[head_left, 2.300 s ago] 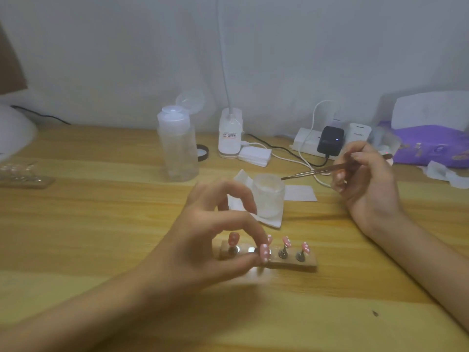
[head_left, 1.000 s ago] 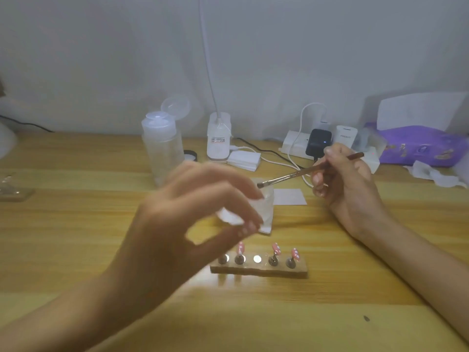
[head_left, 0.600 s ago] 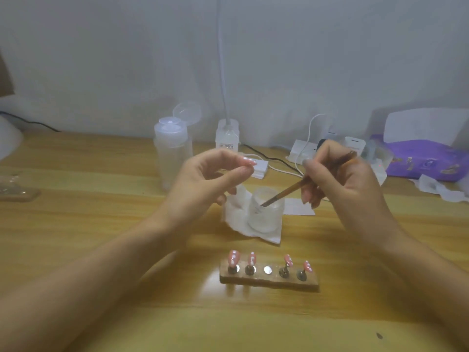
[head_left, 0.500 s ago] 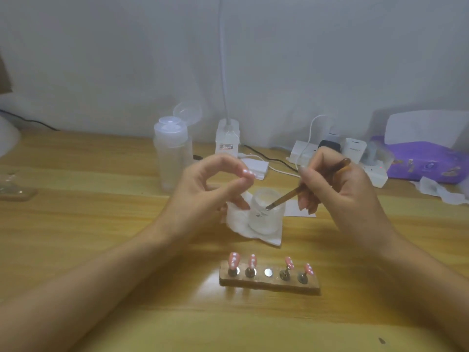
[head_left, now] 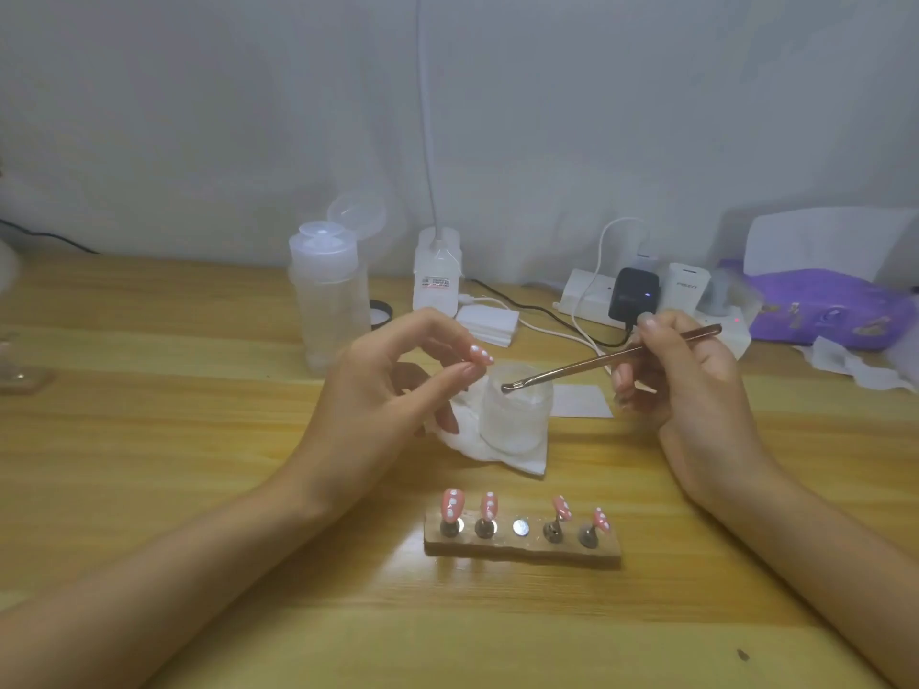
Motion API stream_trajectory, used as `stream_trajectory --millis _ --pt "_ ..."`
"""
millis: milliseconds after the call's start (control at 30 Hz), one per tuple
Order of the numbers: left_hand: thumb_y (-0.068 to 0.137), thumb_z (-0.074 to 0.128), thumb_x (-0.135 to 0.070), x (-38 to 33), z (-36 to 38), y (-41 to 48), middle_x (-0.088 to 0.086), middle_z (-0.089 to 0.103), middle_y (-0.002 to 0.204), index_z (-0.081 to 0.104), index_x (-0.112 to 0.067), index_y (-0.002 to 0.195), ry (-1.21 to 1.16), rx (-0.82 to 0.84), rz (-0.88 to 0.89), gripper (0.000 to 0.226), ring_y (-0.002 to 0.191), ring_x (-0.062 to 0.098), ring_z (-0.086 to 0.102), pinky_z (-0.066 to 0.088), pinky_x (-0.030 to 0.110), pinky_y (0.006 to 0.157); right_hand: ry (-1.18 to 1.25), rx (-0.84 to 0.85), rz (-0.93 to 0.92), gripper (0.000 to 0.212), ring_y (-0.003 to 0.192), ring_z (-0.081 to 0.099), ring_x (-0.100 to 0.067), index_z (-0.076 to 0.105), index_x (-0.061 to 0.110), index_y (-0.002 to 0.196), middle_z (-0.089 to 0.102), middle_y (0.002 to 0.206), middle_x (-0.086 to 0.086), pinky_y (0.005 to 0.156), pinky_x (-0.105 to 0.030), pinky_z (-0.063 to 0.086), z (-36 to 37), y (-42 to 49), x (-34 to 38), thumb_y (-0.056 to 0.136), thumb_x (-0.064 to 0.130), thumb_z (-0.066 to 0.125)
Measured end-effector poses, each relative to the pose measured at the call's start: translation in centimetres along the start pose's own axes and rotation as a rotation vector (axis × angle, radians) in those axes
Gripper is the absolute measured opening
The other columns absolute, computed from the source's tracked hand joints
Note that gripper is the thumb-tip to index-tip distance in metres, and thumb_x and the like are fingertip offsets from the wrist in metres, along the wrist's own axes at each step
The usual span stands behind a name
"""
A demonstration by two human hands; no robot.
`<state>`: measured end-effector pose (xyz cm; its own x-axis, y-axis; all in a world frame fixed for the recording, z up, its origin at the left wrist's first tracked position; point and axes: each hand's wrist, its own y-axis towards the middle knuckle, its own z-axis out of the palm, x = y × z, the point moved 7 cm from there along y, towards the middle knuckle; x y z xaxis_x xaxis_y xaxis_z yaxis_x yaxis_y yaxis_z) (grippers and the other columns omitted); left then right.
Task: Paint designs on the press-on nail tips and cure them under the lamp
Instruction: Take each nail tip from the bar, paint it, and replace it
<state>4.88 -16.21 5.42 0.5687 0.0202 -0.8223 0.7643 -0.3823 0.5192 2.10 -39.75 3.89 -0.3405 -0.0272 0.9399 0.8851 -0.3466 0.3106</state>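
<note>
Head cam: my left hand pinches one pink dotted nail tip beside the frosted cup, right hand grips the brush, bristles at the rim. I'd wipe off excess there and hold the tip by its edges so nothing smears.

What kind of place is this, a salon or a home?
Probably a home desk set up for nail art: a wooden stand of pink press-on nail tips, a brush in the right hand, a power strip with chargers.

Left hand and right hand hover raised, fingers pinched.
</note>
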Motion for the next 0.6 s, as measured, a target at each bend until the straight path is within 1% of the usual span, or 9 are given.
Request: stream_trajectory --millis 67,133,233,333,367,467,533,600 --pt "0.088 0.071 -0.027 0.3 -0.2 0.0 -0.008 0.068 0.088 0.068 -0.037 0.085 0.029 -0.01 -0.022 0.011 0.06 0.017 0.069 0.044 0.017 0.047 0.065 -0.025 0.052 0.027 0.05 0.054 -0.01 0.049 0.015 0.077 0.056 0.053 0.0 0.044 -0.02 0.043 -0.2 0.0 -0.6 0.103 0.019 0.049" --pt "0.089 0.071 -0.021 0.6 -0.3 0.0 -0.008 0.069 0.09 0.07 -0.035 0.087 0.047 -0.009 -0.035 0.014 0.063 0.016 0.071 0.045 0.015 0.049 0.111 -0.036 0.078 0.024 0.05 0.054 -0.01 0.049 0.015 0.078 0.056 0.053 0.0 0.043 -0.02 0.042 -0.3 0.0 -0.9 0.102 0.02 0.049" --pt "0.089 0.071 -0.018 0.9 -0.1 0.0 -0.01 0.069 0.091 0.071 -0.036 0.085 0.086 0.008 -0.043 0.018 0.062 0.014 0.069 0.046 0.013 0.055 0.142 -0.046 0.098 0.024 0.05 0.054 -0.01 0.05 0.015 0.078 0.056 0.053 0.0 0.043 -0.02 0.042 -0.4 0.0 -1.1 0.101 0.021 0.051" --pt "0.088 0.072 -0.02 1.5 0.2 0.0 -0.013 0.065 0.097 0.07 -0.032 0.083 0.102 0.009 -0.076 0.013 0.056 0.012 0.065 0.046 0.014 0.057 0.154 -0.048 0.112 0.025 0.049 0.053 -0.01 0.05 0.016 0.076 0.056 0.052 -0.001 0.043 -0.02 0.041 -0.3 0.0 -1.2 0.101 0.021 0.051" --pt "0.087 0.073 -0.02 1.7 0.2 0.0 -0.014 0.064 0.096 0.07 -0.03 0.083 0.1 0.003 -0.088 0.011 0.054 0.011 0.064 0.047 0.014 0.057 0.157 -0.05 0.114 0.025 0.049 0.053 -0.01 0.05 0.016 0.076 0.056 0.053 -0.001 0.043 -0.02 0.041 -0.3 0.0 -1.3 0.101 0.021 0.051" --pt "0.087 0.073 -0.02 1.8 0.2 0.0 -0.015 0.067 0.085 0.07 -0.026 0.083 0.073 -0.005 -0.107 0.008 0.048 0.01 0.059 0.047 0.017 0.05 0.167 -0.055 0.12 0.024 0.05 0.054 -0.01 0.051 0.016 0.077 0.057 0.053 -0.002 0.043 -0.02 0.042 -0.4 0.1 -1.3 0.101 0.021 0.052" --pt "0.086 0.075 -0.018 1.7 0.3 -0.1 -0.012 0.069 0.086 0.07 -0.025 0.083 0.091 -0.001 -0.102 0.008 0.048 0.003 0.053 0.042 0.014 0.048 0.182 -0.062 0.129 0.024 0.05 0.054 -0.01 0.052 0.015 0.078 0.057 0.053 -0.001 0.043 -0.019 0.042 -0.5 0.0 -1.3 0.101 0.022 0.052" --pt "0.085 0.076 -0.017 1.7 0.4 -0.1 -0.009 0.07 0.088 0.07 -0.023 0.084 0.112 0.005 -0.094 0.009 0.049 0.0 0.051 0.038 0.011 0.048 0.199 -0.07 0.135 0.025 0.05 0.054 -0.009 0.053 0.016 0.077 0.057 0.053 0.0 0.043 -0.018 0.041 -0.6 0.0 -1.3 0.101 0.022 0.052"
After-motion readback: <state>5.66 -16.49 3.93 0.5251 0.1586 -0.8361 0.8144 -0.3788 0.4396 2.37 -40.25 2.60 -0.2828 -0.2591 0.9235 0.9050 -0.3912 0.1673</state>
